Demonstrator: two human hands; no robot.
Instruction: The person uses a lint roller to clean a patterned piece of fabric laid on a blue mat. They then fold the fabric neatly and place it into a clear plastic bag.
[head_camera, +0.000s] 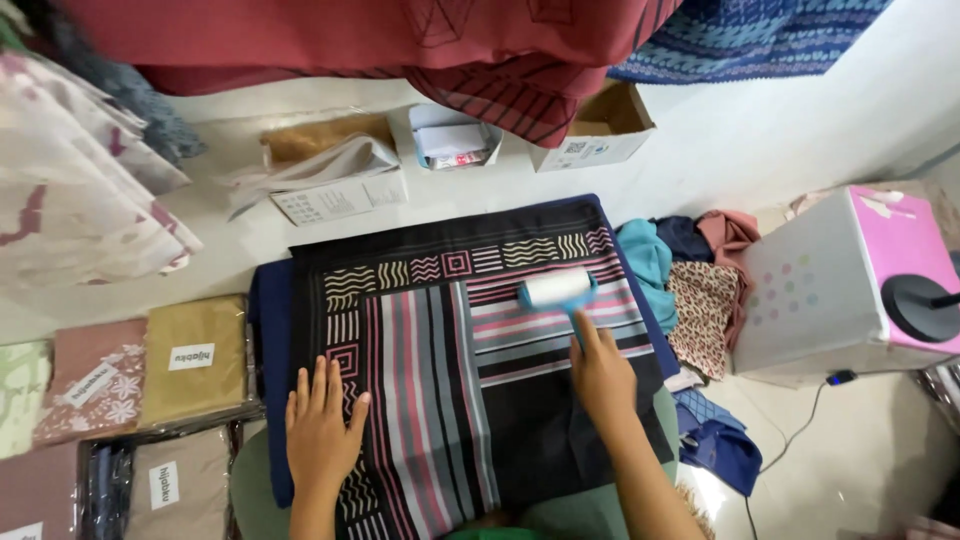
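Rolling a lint roller (558, 288) over striped cloth (470, 370), the right hand (600, 372) pinches its handle; the left hand (322, 425) lies spread flat (white-labelled flat packets (195, 360) lie left).

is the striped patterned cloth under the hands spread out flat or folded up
Spread flat. The striped cloth lies open over a dark blue layer, the left hand pressing it while the right hand holds a lint roller on it.

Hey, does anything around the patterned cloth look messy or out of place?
Yes. A crumpled heap of fabrics lies right of the patterned cloth, unlike the flat packets at left. The cloth lies flat under the left hand; the right hand holds a lint roller.
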